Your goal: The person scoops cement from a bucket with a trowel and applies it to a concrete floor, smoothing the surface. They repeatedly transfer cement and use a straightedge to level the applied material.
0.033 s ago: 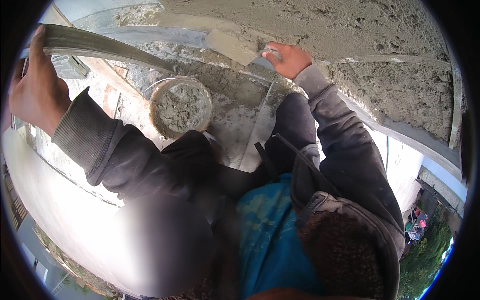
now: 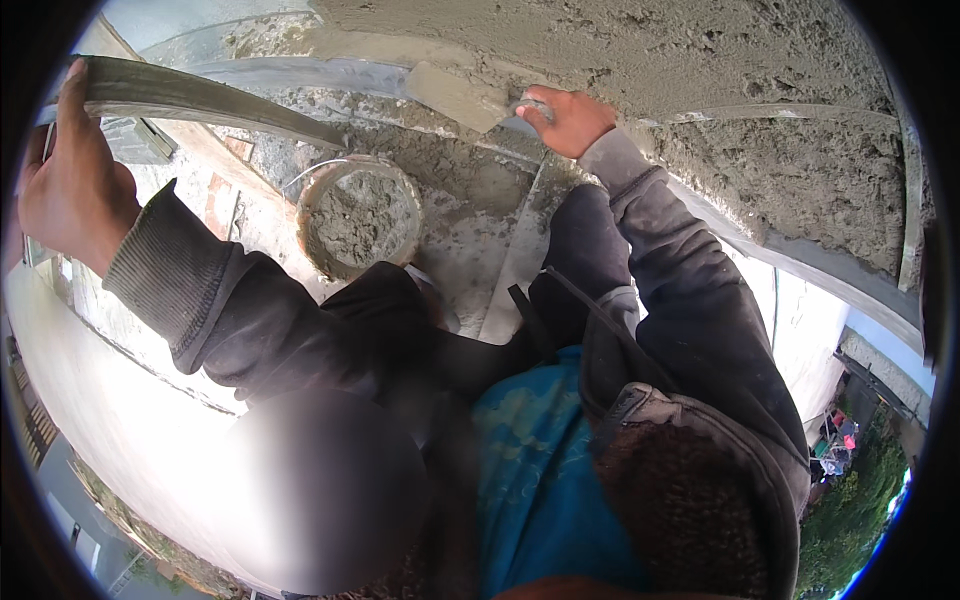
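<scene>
My right hand (image 2: 572,122) is closed round the handle of a plastering trowel (image 2: 452,96). The trowel's flat blade is coated with mortar and lies against a pale, mortar-smeared strip (image 2: 330,76) along the wet plaster's edge. At the far left, my left hand (image 2: 80,190) grips the end of a long grey straightedge (image 2: 200,94), whose other end reaches toward the bucket. Below that far end stands a round bucket (image 2: 414,235), holding rough wet mortar (image 2: 352,215). Part of my left hand's grip is hidden behind the palm.
Rough wet plaster (image 2: 690,50) covers the surface at the upper right, crossed by a thin strip (image 2: 780,113). A wooden plank (image 2: 215,150) runs behind the bucket. My knee (image 2: 578,240) is close beneath my right hand. Greenery (image 2: 850,510) shows at the lower right.
My right hand and the trowel have shifted slightly left. The left hand and straightedge look almost still.
</scene>
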Available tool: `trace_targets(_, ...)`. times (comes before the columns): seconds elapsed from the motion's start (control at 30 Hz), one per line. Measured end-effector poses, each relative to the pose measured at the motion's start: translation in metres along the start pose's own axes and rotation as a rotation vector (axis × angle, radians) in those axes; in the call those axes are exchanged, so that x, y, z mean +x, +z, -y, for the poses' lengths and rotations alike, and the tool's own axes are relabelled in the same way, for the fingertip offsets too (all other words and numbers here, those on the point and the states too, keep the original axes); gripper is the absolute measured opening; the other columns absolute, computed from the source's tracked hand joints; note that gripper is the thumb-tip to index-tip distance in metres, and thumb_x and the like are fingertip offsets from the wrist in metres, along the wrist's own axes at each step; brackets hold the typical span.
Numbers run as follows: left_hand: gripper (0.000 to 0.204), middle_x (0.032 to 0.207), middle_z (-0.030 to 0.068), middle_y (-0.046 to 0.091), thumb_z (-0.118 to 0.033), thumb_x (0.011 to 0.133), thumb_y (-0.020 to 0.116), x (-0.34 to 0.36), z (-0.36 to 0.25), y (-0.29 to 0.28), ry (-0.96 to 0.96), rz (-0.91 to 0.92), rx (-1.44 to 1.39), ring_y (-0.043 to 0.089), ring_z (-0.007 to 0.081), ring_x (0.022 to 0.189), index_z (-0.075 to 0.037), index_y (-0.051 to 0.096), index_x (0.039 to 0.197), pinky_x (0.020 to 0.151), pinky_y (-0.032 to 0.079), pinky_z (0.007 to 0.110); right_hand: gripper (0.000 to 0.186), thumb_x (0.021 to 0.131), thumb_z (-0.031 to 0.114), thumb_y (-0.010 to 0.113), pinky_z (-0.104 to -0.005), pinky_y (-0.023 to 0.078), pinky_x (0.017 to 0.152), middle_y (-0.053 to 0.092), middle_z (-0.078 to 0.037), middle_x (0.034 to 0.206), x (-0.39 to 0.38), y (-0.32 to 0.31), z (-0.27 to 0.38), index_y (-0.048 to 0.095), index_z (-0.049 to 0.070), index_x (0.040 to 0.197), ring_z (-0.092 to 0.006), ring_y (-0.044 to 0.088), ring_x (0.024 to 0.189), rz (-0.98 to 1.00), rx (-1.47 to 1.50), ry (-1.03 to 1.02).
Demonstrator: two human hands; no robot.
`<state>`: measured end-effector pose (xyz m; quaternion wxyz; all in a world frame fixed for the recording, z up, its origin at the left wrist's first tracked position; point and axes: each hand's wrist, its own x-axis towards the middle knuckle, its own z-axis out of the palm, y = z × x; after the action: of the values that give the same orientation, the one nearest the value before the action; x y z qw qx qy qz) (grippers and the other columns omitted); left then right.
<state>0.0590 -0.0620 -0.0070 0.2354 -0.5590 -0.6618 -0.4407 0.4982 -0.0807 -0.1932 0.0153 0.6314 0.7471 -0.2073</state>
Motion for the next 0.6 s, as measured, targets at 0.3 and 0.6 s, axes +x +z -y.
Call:
trace_targets(0.3,0.029,0.104,0.01,0.065,0.002,0.086,0.068,-0.001,-0.033,0.001,-0.325,-0.002,-0.317,0.067,0.0144,0.095,-0.014,0.072,0.11,0.086,0.058,0.024,0.048,0.096,0.051,0.048,-0.0504,0.049,0.096,0.069,-0.016,0.118,0.004,-0.003,-0.025,0.059,0.023,0.134,-0.0387,0.065,0.11,0.074,-0.024,0.11)
trace_targets(0.6,0.046,0.095,0.0174,0.072,-0.016,0.076,0.085,-0.005,-0.04,0.003,-0.33,-0.093,-0.439,0.07,0.0205,0.081,0.012,0.066,0.107,0.082,0.059,0.032,0.043,0.096,0.051,0.05,-0.0504,0.053,0.086,0.072,-0.015,0.106,-0.015,0.001,-0.05,0.063,0.024,0.126,-0.0378,0.068,0.1,-0.155,0.031,-0.033)
